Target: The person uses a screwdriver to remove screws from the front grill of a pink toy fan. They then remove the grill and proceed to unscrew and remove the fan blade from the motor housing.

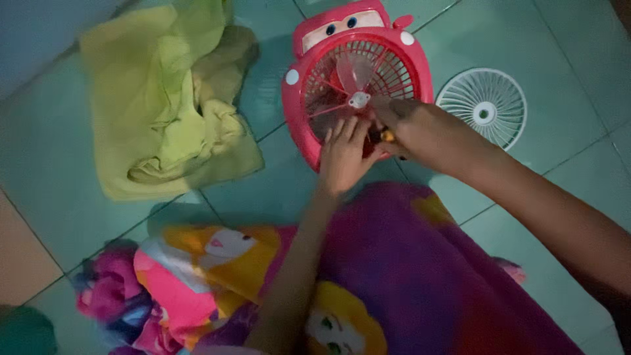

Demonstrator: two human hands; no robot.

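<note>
Head view: pink fan [309,125] lying face-up on floor [52,151], front grille [483,105] off, just beside it. Left hand [343,154] flat, fingers spread, steadying fan rim. Right hand [411,128] closed round small tool [388,136] near white hub [359,100]. Green towel [171,98] well left.

Dim, bluish light is filling the scene, leaving the tiled floor [52,164] looking murky teal. Soft shadows are pooling beside the yellow-green cloth [171,98] and under the pink fan [358,72]. Everything is looking slightly soft and grainy, the patterned fabric [394,276] blurring most near the bottom edge. No glare is showing.
</note>
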